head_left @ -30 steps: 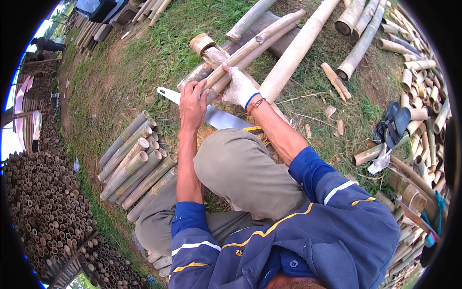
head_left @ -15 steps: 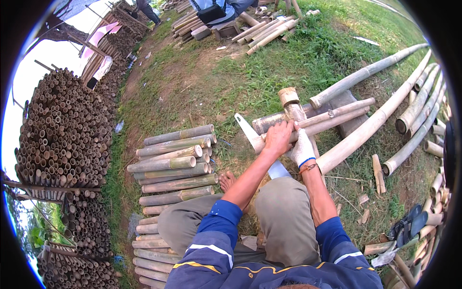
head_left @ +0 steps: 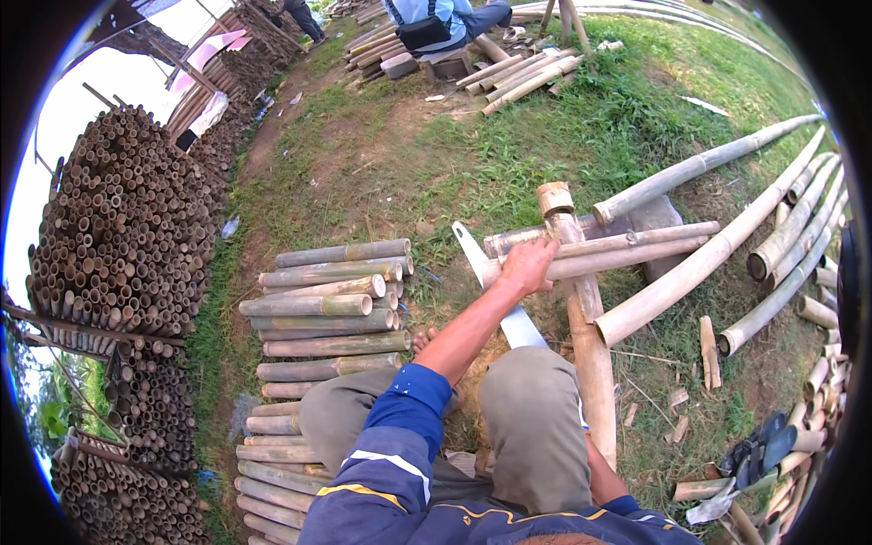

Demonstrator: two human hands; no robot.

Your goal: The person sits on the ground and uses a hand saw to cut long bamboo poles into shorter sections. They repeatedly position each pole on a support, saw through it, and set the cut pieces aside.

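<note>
My left hand [head_left: 530, 265], bare, is curled over a pale bamboo pole [head_left: 627, 258] lying crosswise before me. A thinner bamboo pole [head_left: 640, 239] lies alongside it on the far side. Both rest across an upright-angled bamboo support [head_left: 590, 363] with a short cut bamboo piece [head_left: 555, 198] at its top. A handsaw [head_left: 521, 327] with a light metal blade lies beneath the pole near my left hand, its near end hidden by my knee. My right forearm [head_left: 604, 472] drops behind my right knee; only a sliver of the white glove cuff shows, and the fingers are hidden.
Cut bamboo lengths [head_left: 341, 342] lie stacked at my left, beside a tall bamboo stack [head_left: 118, 227]. Long bamboo poles [head_left: 718, 245] spread over the grass at right, with sandals [head_left: 763, 450] nearby. Another person [head_left: 445, 18] sits at the back.
My gloved right hand has left the pole beside my left hand and gone down behind my right knee. The left hand stays on the pole. The view has shifted slightly.
</note>
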